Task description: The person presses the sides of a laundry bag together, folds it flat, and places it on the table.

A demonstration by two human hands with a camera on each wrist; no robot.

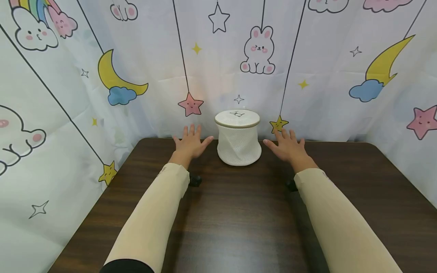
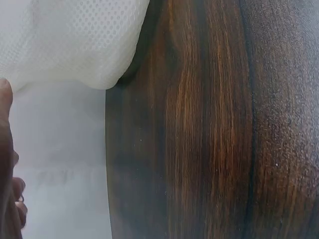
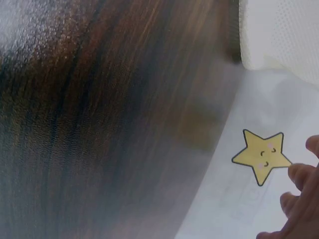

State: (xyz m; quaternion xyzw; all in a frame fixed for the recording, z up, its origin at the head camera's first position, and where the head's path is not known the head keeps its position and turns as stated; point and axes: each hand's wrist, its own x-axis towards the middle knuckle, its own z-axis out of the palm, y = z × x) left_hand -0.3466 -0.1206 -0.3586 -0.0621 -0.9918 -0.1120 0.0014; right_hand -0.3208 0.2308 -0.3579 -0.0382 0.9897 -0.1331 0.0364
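Observation:
A white mesh laundry bag (image 1: pixel 239 146), cylindrical with a round zipped lid, stands upright at the far edge of the table. Its mesh side (image 2: pixel 84 45) shows at the top of the left wrist view, and part of it (image 3: pixel 279 37) at the top right of the right wrist view. My left hand (image 1: pixel 190 143) is spread just left of the bag, fingers straight and apart from it in the head view. To the bag's right, my right hand (image 1: pixel 288 147) is likewise spread with nothing in it.
The dark wooden table (image 1: pixel 235 223) stretches toward me. Behind it and at both sides hangs a white curtain (image 1: pixel 164 49) printed with stars, moons, clouds and rabbits. A dark wrist-camera piece (image 1: pixel 195 181) sits beneath the left cuff.

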